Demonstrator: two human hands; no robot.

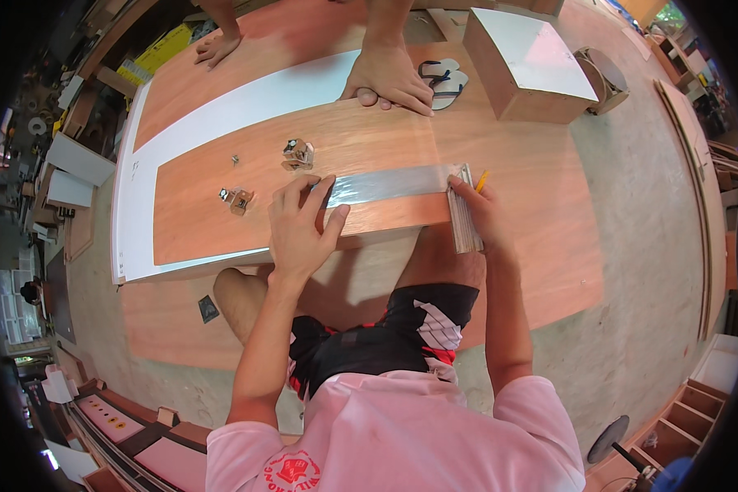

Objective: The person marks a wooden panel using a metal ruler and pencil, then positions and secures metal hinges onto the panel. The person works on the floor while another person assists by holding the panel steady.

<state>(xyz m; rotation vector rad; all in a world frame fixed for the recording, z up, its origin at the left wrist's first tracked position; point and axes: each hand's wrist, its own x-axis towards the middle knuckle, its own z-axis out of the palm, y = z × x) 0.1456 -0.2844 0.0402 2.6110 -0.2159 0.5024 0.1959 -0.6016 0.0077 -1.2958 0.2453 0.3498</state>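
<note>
Spread left hand [298, 236] touches one metal square [394, 185], right hand [485, 216] closed around it and one pencil [481, 181], two fittings [298, 154] nearby

The try square [395, 186] lies on the right part of the wooden panel [195, 225], between the left hand [298, 234] at its left end and the right hand [484, 215] at its right end. Left of it on the panel sit two hinges [238, 199], one nearer the person. Farther back, sandals [444, 85] lie left of the box [533, 98]
</note>
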